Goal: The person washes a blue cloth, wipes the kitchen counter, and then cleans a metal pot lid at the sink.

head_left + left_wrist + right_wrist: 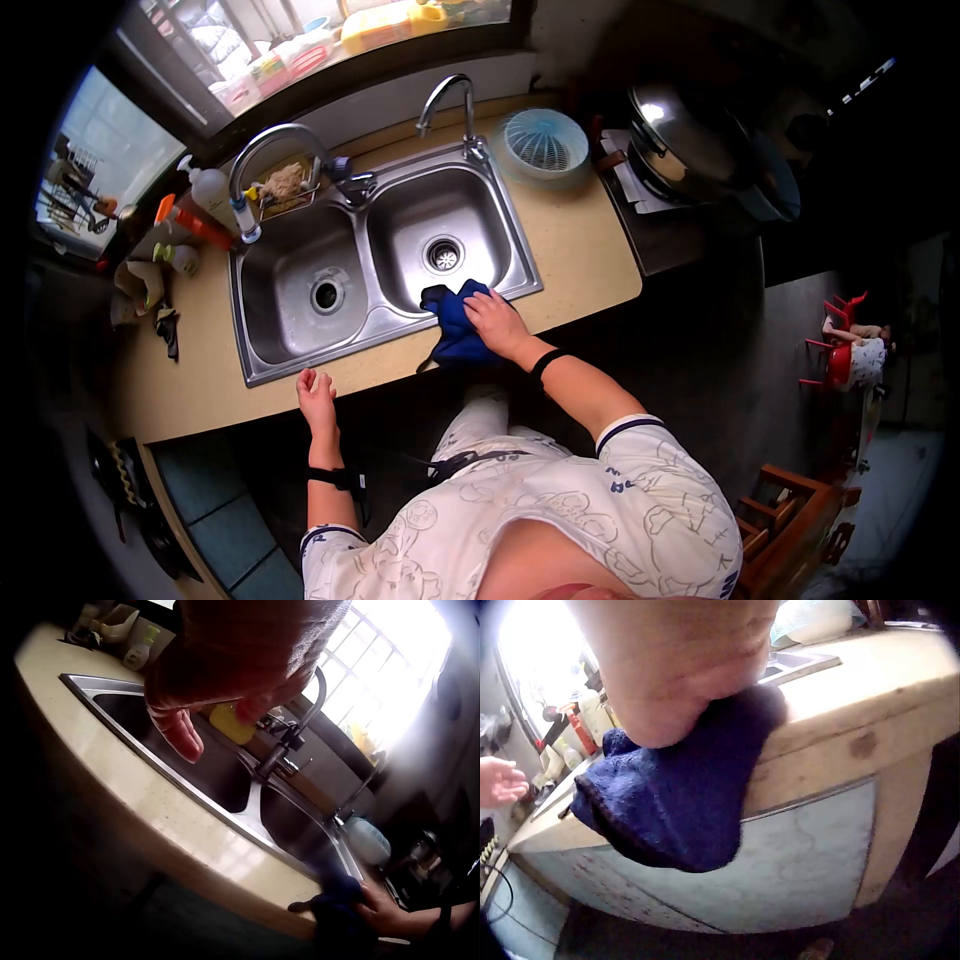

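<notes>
A dark blue cloth with a black edge lies bunched over the counter's front edge, at the rim of the right-hand sink basin, one part hanging down. My right hand holds it from above; in the right wrist view the hand's underside meets the cloth and most fingers are hidden. My left hand hovers near the counter's front edge before the left basin, its fingers loosely curled and holding nothing. Close up in the left wrist view, the left hand overlaps the sink.
The steel double sink has two curved faucets behind it. Bottles and a sponge rack stand at back left. To the right sit a light blue basket and a lidded pot. A red chair is farther right.
</notes>
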The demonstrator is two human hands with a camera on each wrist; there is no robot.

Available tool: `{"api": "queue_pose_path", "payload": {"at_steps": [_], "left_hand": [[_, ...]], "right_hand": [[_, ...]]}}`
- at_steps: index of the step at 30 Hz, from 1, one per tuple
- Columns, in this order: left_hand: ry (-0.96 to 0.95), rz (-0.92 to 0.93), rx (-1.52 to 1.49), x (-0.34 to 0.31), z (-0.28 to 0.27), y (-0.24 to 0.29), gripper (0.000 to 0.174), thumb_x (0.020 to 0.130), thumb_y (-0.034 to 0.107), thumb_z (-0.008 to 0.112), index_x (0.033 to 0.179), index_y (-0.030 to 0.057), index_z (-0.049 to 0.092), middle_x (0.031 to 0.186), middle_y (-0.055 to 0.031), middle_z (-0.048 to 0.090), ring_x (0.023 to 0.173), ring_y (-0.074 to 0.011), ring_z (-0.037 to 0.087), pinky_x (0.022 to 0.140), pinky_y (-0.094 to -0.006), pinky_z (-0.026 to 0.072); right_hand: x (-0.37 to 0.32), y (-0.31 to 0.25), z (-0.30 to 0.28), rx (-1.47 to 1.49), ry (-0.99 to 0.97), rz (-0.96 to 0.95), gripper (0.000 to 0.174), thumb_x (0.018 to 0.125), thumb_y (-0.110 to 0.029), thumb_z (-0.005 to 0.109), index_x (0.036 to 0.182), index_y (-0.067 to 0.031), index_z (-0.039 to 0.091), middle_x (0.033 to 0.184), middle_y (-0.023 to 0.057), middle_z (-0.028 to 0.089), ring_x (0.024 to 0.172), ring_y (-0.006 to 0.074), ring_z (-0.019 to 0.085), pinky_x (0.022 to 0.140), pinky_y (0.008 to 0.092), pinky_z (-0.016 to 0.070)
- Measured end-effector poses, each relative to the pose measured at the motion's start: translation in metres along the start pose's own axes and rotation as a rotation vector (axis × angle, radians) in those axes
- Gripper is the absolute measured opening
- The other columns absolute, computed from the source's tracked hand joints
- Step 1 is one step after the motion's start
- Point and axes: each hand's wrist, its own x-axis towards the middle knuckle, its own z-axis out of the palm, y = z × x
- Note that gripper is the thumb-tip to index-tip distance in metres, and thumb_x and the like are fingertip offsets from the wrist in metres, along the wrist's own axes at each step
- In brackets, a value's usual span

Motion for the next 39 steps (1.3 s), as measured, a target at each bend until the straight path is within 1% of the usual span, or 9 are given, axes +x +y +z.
{"api": "queue_pose_path", "payload": {"at_steps": [7, 13, 16, 19, 22, 25, 30, 33, 39], "left_hand": [[0.014, 0.075, 0.078, 0.025, 0.069, -0.008, 0.048, 0.084, 0.018, 0.059, 0.125, 0.0013, 0.040, 0.122, -0.0122, 0.047, 0.093, -0.0171, 0.056, 0.074, -0.0298, 0.0460], [-0.157, 0.354, 0.691, -0.002, 0.125, 0.009, 0.042, 0.078, 0.018, 0.064, 0.112, -0.0041, 0.052, 0.107, -0.0181, 0.057, 0.094, -0.0310, 0.056, 0.085, -0.0356, 0.0435], [-0.147, 0.479, 0.905, -0.033, 0.144, 0.009, 0.051, 0.073, 0.019, 0.067, 0.116, -0.0023, 0.051, 0.116, -0.0201, 0.051, 0.109, -0.0349, 0.046, 0.096, -0.0395, 0.0357], [-0.171, 0.385, 1.044, -0.068, 0.159, 0.004, 0.078, 0.069, 0.028, 0.073, 0.130, -0.0013, 0.035, 0.137, -0.0221, 0.028, 0.126, -0.0379, 0.027, 0.103, -0.0395, 0.0280], [-0.157, 0.278, 1.056, -0.094, 0.175, 0.002, 0.089, 0.066, 0.033, 0.075, 0.134, -0.0008, 0.028, 0.141, -0.0227, 0.019, 0.131, -0.0390, 0.018, 0.106, -0.0410, 0.0238], [-0.121, 0.238, 1.121, -0.102, 0.188, 0.002, 0.092, 0.065, 0.036, 0.075, 0.134, -0.0006, 0.027, 0.142, -0.0231, 0.017, 0.132, -0.0391, 0.014, 0.106, -0.0424, 0.0214], [-0.094, 0.237, 1.044, -0.094, 0.186, -0.007, 0.088, 0.069, 0.042, 0.070, 0.134, -0.0004, 0.030, 0.142, -0.0227, 0.019, 0.132, -0.0384, 0.016, 0.106, -0.0421, 0.0216], [-0.065, 0.224, 1.092, -0.100, 0.193, 0.008, 0.085, 0.069, 0.038, 0.072, 0.131, -0.0048, 0.033, 0.138, -0.0254, 0.025, 0.128, -0.0412, 0.022, 0.105, -0.0403, 0.0246], [-0.046, 0.173, 1.111, -0.101, 0.198, -0.001, 0.087, 0.070, 0.040, 0.070, 0.136, 0.0028, 0.028, 0.142, -0.0194, 0.021, 0.132, -0.0358, 0.016, 0.106, -0.0397, 0.0225]], "right_hand": [[-0.071, 0.120, -0.042, -0.214, -0.085, 0.183, 0.047, 0.073, -0.016, 0.056, 0.116, 0.0021, 0.050, 0.133, 0.0131, 0.041, 0.127, 0.0272, 0.033, 0.103, 0.0432, 0.0278], [-0.097, 0.177, -0.087, -0.376, -0.219, 0.541, 0.052, 0.082, -0.030, 0.053, 0.119, 0.0059, 0.047, 0.133, 0.0175, 0.039, 0.130, 0.0311, 0.025, 0.107, 0.0450, 0.0178], [-0.080, 0.156, -0.078, -0.313, -0.341, 0.451, 0.053, 0.083, -0.033, 0.051, 0.114, 0.0096, 0.050, 0.130, 0.0228, 0.038, 0.128, 0.0386, 0.024, 0.107, 0.0457, 0.0178], [-0.066, 0.126, -0.080, -0.079, -0.385, 0.225, 0.057, 0.081, -0.037, 0.053, 0.115, 0.0096, 0.049, 0.127, 0.0225, 0.040, 0.129, 0.0388, 0.023, 0.107, 0.0454, 0.0184], [-0.047, 0.142, -0.068, -0.037, -0.309, 0.011, 0.060, 0.080, -0.038, 0.054, 0.118, 0.0084, 0.047, 0.127, 0.0208, 0.042, 0.129, 0.0371, 0.023, 0.107, 0.0448, 0.0181], [-0.004, 0.172, -0.056, 0.027, -0.223, 0.015, 0.053, 0.080, -0.027, 0.057, 0.119, 0.0073, 0.044, 0.128, 0.0211, 0.041, 0.130, 0.0352, 0.024, 0.107, 0.0449, 0.0206], [0.058, 0.191, -0.032, 0.008, -0.043, 0.124, 0.048, 0.081, -0.026, 0.055, 0.117, 0.0045, 0.047, 0.128, 0.0159, 0.043, 0.128, 0.0316, 0.028, 0.106, 0.0418, 0.0228], [0.040, 0.167, -0.036, 0.018, -0.076, 0.153, 0.049, 0.080, -0.026, 0.056, 0.115, 0.0068, 0.047, 0.126, 0.0185, 0.044, 0.126, 0.0347, 0.031, 0.105, 0.0432, 0.0240], [-0.088, 0.171, -0.082, 0.162, -0.298, -0.308, 0.053, 0.069, -0.018, 0.066, 0.116, 0.0000, 0.049, 0.128, 0.0146, 0.043, 0.125, 0.0338, 0.034, 0.102, 0.0440, 0.0292]]}}
